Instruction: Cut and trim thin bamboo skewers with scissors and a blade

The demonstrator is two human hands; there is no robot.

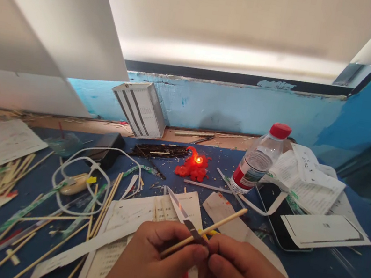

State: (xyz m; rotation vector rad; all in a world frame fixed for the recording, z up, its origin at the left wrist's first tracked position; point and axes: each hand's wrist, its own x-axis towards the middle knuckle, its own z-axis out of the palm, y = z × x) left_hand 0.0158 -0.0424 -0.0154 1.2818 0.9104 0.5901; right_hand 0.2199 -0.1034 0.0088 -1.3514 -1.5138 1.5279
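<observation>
My left hand is closed around a thin wooden stick, which slants up to the right past my fingers. My right hand is pinched close beside it, thumb and forefinger at the crossing of stick and blade. A pair of scissors lies across the stick, its metal blade pointing up and left and a red handle loop showing below my hands. My fingers cover the pivot and most of the grip. Under the hands are printed sheets.
A lit red candle burns in melted wax near the wall. A water bottle stands right of it, beside a phone and papers. Leftward lie a white cable, loose sticks and a black box. A white carton leans behind.
</observation>
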